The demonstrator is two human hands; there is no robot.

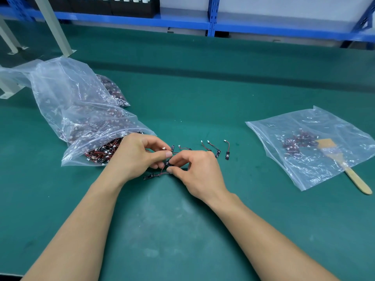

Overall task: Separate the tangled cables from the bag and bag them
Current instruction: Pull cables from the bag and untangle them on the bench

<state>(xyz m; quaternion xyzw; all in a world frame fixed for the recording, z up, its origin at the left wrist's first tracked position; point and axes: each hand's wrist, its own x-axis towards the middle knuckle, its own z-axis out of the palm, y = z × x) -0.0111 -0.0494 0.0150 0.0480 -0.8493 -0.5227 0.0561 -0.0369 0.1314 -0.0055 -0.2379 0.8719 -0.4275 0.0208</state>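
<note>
A small tangle of red-and-black cables (162, 171) with black tabs and white plugs lies at the middle of the green mat. My left hand (136, 157) and my right hand (195, 170) both pinch this tangle between fingertips and thumb. Just left of my hands, a clear bag (85, 118) lies open on its side, full of knotted cables that spill at its mouth. Several single cables (214, 149) lie in a row beyond my right hand. At the right lies a second clear bag (316, 147) with a small heap of cables inside.
A wooden-handled brush (343, 165) lies partly under the right bag, its handle sticking out toward the front right. Another filled bag (113, 91) sits behind the big left one. Blue shelving (211, 19) and grey table legs (54, 27) stand beyond the mat.
</note>
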